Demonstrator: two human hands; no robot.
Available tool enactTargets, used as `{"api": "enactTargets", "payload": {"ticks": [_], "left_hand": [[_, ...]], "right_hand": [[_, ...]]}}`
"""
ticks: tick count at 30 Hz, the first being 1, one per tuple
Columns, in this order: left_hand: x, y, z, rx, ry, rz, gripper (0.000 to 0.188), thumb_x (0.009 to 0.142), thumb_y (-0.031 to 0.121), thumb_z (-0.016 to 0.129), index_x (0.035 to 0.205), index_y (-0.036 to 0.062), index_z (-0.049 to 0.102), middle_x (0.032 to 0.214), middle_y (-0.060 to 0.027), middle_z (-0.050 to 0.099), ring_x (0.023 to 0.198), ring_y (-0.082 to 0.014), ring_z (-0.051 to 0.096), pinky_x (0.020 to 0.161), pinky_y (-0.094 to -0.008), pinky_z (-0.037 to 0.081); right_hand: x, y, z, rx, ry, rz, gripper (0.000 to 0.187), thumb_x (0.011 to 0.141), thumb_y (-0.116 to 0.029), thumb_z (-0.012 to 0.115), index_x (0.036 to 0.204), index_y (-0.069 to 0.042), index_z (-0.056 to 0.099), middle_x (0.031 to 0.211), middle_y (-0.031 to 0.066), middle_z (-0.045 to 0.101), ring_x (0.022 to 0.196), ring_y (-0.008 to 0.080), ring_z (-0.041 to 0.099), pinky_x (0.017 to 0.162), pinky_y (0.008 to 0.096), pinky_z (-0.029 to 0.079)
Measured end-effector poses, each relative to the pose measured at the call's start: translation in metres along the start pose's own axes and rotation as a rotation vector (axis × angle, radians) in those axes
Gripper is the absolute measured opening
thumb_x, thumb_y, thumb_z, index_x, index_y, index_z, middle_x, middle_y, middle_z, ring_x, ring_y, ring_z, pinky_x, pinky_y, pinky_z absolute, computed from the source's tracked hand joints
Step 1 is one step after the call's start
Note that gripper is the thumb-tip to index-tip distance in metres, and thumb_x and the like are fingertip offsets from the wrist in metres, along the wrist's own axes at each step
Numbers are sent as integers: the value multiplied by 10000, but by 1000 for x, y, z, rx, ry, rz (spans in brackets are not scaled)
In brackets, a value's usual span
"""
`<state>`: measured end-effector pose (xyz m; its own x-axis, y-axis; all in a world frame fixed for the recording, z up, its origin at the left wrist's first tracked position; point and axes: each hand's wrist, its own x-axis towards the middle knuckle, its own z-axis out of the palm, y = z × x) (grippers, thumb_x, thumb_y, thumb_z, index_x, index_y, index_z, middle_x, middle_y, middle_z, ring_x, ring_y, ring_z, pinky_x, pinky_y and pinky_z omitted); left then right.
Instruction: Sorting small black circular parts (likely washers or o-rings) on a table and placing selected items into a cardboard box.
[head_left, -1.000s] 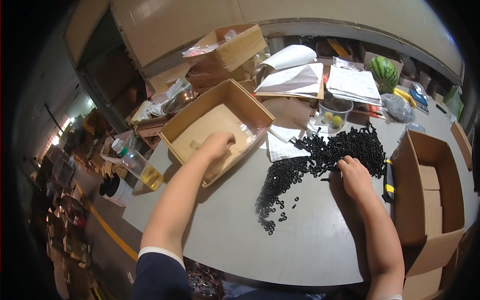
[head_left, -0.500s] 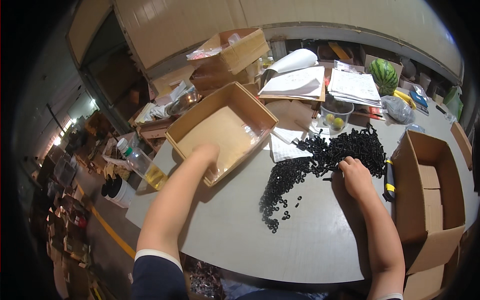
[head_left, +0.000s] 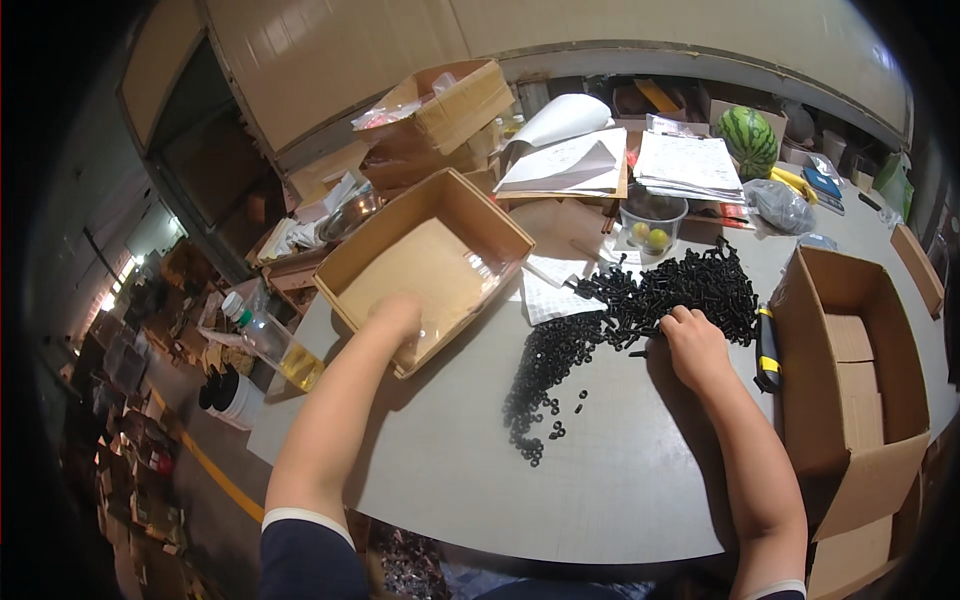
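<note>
My left hand reaches down inside a shallow brown cardboard box that sits tilted on the table; its fingers are hidden behind the back of the hand. My right hand is at the near edge of a heap of black screws, its fingers curled and pressed together. Whatever they may pinch is too small to make out. One loose black screw lies just left of that hand. A spread of small black nuts or rings trails toward me from the heap's left side.
A tall open carton stands at the right, with a black-and-yellow utility knife beside it. Behind the heap are a clear tub with fruit, stacked papers and a watermelon. A bottle of yellow liquid stands at the left edge.
The whole view has shifted slightly, so everything appears a little further left. Both hands stay in nearly the same places, at the box and at the heap.
</note>
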<state>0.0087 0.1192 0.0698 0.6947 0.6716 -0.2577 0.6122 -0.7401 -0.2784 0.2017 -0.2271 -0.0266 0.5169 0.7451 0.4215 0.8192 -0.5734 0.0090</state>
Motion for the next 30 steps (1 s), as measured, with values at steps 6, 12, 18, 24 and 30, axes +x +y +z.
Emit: {"api": "enactTargets", "payload": {"ticks": [6, 12, 18, 24, 30], "left_hand": [[18, 2, 23, 121, -20, -64, 222, 734, 5, 630, 941, 28, 705, 1045, -186, 656, 979, -325, 633, 792, -393, 518], [23, -3, 26, -204, 186, 18, 215, 772, -12, 569, 980, 7, 621, 1049, -196, 630, 981, -330, 612, 748, -403, 516], [-18, 19, -3, -817, 341, 304, 228, 787, -65, 486, 1000, 17, 488, 946, -136, 500, 891, -244, 588, 738, -322, 503], [-66, 66, 29, -1396, 99, 554, 297, 816, -36, 506, 1082, 45, 403, 927, -64, 464, 895, -173, 577, 837, -282, 476], [-81, 87, 61, -1814, -23, 464, 154, 876, -12, 550, 986, 26, 449, 880, -80, 580, 881, -170, 638, 706, -221, 507]], "right_hand": [[-2, 0, 0, 12, 14, -11, 125, 767, -65, 570, 888, -75, 601, 949, 77, 574, 888, 251, 591, 706, 341, 535], [-2, -3, -6, 42, -12, 1, 124, 781, -63, 553, 895, -75, 602, 925, 69, 581, 882, 248, 596, 698, 342, 532], [0, 8, -5, 73, -41, 53, 115, 779, -35, 534, 862, -69, 606, 898, 94, 593, 881, 280, 606, 736, 374, 521], [3, 13, -21, 164, -197, 107, 232, 728, 28, 527, 931, -29, 624, 952, 126, 609, 948, 325, 592, 812, 410, 488], [1, 25, -20, 183, -172, 50, 273, 728, 25, 535, 977, -31, 629, 916, 150, 641, 940, 340, 603, 826, 413, 485]]}}
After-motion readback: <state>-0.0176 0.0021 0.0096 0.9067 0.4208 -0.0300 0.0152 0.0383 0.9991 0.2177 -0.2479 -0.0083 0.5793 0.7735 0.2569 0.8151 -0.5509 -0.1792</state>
